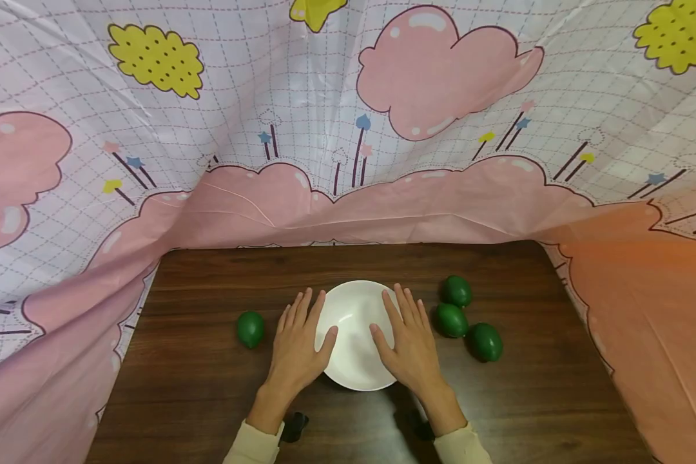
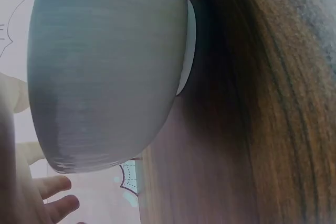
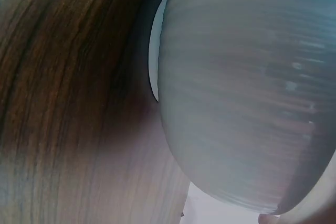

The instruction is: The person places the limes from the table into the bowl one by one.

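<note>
Bowl [image 1: 354,351], white, round, without long axis, upright on table [image 1: 203,393], between left hand [image 1: 298,348] and right hand [image 1: 412,348], neither clearly nearer. Fingers of both straight, spread; thumbs over bowl; rim contact cannot be told. Three green fruits [image 1: 452,320] beside right hand.

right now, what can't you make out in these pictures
Head: parts of the bowl, behind the left grip and right grip.
Head: near side of the table, cut off by bottom edge.
Left wrist: part of bowl, cut off by top edge.
Right wrist: most of the right grip, behind bowl or past frame edge.
</note>
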`<state>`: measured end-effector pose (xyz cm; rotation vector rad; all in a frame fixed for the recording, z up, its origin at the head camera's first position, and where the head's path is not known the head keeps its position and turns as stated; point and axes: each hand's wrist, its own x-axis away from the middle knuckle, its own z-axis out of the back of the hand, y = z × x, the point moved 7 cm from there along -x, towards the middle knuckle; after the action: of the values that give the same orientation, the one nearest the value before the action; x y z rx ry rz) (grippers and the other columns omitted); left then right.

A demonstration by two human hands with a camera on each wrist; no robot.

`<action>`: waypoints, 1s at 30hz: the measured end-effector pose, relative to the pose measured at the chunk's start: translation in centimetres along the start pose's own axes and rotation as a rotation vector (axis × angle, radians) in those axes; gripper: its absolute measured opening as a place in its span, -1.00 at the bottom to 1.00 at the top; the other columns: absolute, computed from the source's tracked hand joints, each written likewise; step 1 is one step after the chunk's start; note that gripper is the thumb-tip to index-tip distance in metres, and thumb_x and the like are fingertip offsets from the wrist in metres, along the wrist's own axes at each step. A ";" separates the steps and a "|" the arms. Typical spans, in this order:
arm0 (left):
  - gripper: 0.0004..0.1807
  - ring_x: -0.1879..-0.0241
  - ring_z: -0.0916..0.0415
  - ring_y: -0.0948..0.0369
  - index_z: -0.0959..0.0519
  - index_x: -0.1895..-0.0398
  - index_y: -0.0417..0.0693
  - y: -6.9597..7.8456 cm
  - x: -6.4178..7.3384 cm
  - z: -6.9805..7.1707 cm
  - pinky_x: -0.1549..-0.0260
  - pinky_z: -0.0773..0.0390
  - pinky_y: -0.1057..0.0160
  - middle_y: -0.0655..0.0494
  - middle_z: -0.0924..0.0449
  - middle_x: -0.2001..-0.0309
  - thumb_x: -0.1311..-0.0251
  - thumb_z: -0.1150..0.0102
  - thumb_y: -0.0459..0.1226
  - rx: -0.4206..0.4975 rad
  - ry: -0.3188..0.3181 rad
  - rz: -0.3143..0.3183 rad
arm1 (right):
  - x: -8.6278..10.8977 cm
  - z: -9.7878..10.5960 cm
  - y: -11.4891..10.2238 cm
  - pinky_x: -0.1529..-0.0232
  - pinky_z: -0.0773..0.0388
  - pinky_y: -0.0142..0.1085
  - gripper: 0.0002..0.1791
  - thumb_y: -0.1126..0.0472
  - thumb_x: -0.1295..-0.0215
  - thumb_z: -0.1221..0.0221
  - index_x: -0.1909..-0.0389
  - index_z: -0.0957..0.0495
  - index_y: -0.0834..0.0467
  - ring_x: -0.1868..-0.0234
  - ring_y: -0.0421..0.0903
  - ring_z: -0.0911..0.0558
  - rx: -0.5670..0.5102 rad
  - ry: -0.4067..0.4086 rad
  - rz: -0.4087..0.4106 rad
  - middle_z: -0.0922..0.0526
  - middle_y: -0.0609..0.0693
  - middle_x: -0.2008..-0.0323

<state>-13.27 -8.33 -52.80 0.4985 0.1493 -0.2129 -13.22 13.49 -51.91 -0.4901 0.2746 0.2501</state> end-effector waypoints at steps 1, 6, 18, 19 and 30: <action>-0.22 -0.66 -0.13 -0.10 -0.14 -0.71 0.16 -0.1 0.0 0.1 -0.57 -0.25 -0.28 -0.11 -0.17 -0.67 -0.52 -0.05 0.12 0.010 0.003 0.006 | 0.0 0.0 0.0 -0.65 -0.10 0.26 -0.23 -0.13 -0.49 -0.19 -0.62 -0.29 0.07 -0.70 0.18 -0.17 -0.003 -0.002 -0.002 -0.20 0.18 -0.66; -0.21 -0.60 -0.26 -0.13 -0.15 -0.70 0.15 -0.6 0.2 0.5 -0.40 -0.45 -0.35 -0.11 -0.22 -0.65 -0.51 -0.09 0.12 0.090 0.014 0.042 | 0.0 0.2 -0.1 -0.66 -0.10 0.24 -0.23 -0.11 -0.50 -0.19 -0.62 -0.29 0.08 -0.69 0.19 -0.19 -0.026 -0.004 -0.009 -0.21 0.17 -0.66; -0.22 -0.54 -0.35 -0.14 -0.16 -0.69 0.20 -1.9 0.7 0.9 -0.25 -0.57 -0.37 -0.03 -0.31 -0.59 -0.51 -0.13 0.10 0.225 -0.008 0.118 | 0.1 0.5 0.2 -0.42 -0.45 0.33 -0.23 -0.06 -0.49 -0.23 -0.61 -0.28 0.10 -0.59 0.25 -0.36 -0.119 0.006 -0.056 -0.30 0.21 -0.62; -0.23 -0.54 -0.35 -0.14 -0.16 -0.69 0.20 -2.0 0.7 0.9 -0.24 -0.56 -0.37 -0.03 -0.32 -0.59 -0.51 -0.13 0.10 0.233 -0.013 0.125 | 0.1 0.5 0.3 -0.40 -0.47 0.33 -0.23 -0.05 -0.49 -0.24 -0.61 -0.28 0.10 -0.59 0.25 -0.36 -0.129 0.008 -0.063 -0.30 0.21 -0.61; -0.27 -0.45 -0.46 -0.16 -0.19 -0.67 0.12 -3.2 1.3 -0.2 -0.30 -0.57 -0.29 -0.11 -0.38 -0.53 -0.55 -0.11 0.06 0.491 -0.091 0.248 | 0.1 0.9 0.5 -0.41 -0.44 0.37 -0.25 -0.02 -0.47 -0.26 -0.59 -0.31 0.09 -0.61 0.25 -0.33 -0.151 0.026 -0.078 -0.32 0.21 -0.60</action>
<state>-12.83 -11.16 -54.64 0.9871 -0.0579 -0.0255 -13.13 14.39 -51.44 -0.6525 0.2621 0.1891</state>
